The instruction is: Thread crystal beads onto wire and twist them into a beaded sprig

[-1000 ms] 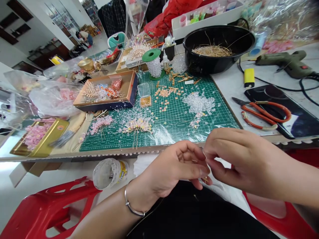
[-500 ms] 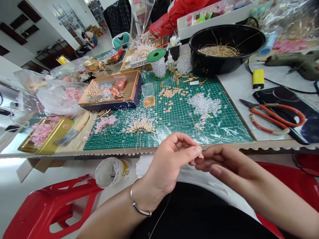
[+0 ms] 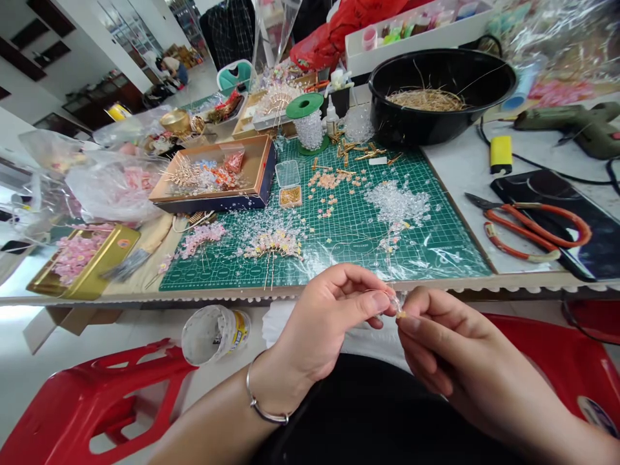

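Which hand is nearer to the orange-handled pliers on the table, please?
Right. The right hand is in front of the table edge, apart from the orange-handled pliers; the left hand is farther off, beside it.

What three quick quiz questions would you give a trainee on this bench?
1. True or false: the left hand wears a metal bangle.
2. What lies in the black basin? A: dry straw; B: beads; C: pliers.
3. Which hand is nearer the glue gun, left or the right hand?

Key: 1 true; 2 A; 3 right.
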Tool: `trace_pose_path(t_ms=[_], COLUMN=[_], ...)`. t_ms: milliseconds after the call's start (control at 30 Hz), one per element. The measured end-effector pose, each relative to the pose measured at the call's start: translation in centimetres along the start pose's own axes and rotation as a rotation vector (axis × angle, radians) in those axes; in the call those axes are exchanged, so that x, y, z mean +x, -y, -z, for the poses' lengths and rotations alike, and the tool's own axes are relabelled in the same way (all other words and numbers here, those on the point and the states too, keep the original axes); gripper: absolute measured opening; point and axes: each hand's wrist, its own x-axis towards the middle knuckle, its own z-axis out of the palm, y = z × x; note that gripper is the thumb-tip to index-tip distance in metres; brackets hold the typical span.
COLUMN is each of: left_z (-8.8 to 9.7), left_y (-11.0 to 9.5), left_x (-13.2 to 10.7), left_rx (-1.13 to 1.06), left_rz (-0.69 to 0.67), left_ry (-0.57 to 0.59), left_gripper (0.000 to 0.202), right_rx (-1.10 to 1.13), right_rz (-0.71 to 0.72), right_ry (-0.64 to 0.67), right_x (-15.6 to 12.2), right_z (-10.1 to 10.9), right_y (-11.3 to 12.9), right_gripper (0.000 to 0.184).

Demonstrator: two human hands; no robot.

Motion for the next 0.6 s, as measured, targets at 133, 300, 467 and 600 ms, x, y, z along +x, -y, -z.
trace_pose_path(t_ms=[133,300,467,600], left_z=[-0.1,-0.4,-0.3,-0.1], left_y=[0.2,0.2,-0.1,-0.2], left_x=[0.0,0.0,-0.1,-0.1], left_rx=[-0.019,0.000,-0.021,-0.009], left_rz=[0.019,0.040,0.077,0.097], left_ry=[0.007,-0.033,-0.042,-0.005], left_gripper=[0.011,0.014,0.027,0.029], right_rx=[-0.016,-0.188,-0.806,-1.401], right_rz=[-0.014,-0.012,0.247,0.892], right_ry=[0.000,0.013,0.013,-0.077], right_x=[-0.2,-0.5,-1.0,-1.2], right_z=[-0.1,-0.6,0.1,1.8], right_y=[0.0,0.6,1.3,3.2], right_gripper=[0.034,0.036,0.028,0.017])
